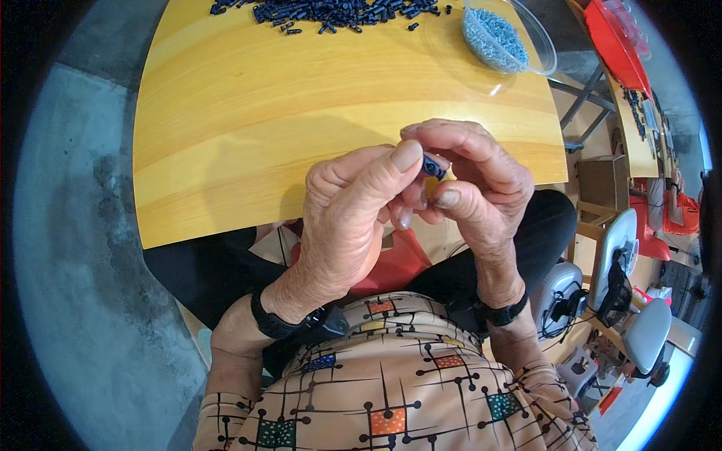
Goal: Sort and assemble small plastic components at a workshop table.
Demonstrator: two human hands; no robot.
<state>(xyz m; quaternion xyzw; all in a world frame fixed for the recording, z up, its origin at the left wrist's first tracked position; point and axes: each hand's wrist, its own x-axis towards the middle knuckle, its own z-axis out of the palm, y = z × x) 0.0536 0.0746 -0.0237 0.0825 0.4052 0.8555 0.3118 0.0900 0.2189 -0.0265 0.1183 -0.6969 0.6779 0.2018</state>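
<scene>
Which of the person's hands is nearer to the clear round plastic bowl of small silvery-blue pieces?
Right. The right hand is below the clear round plastic bowl in the picture, slightly left; the left hand is also below, but farther left and farther away.

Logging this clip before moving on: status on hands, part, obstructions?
Left hand pinching small dark-blue part, partly hidden by grip. Right hand curled close around it. Pile of dark parts, clear bowl beyond hands.

Left hand (342,207) pinches a small dark part (432,167); right hand (489,177) curls around it. Counter (263,98) carries piled dark parts (323,12) and a clear bowl (540,46) of silvery-blue pieces (492,43).
</scene>
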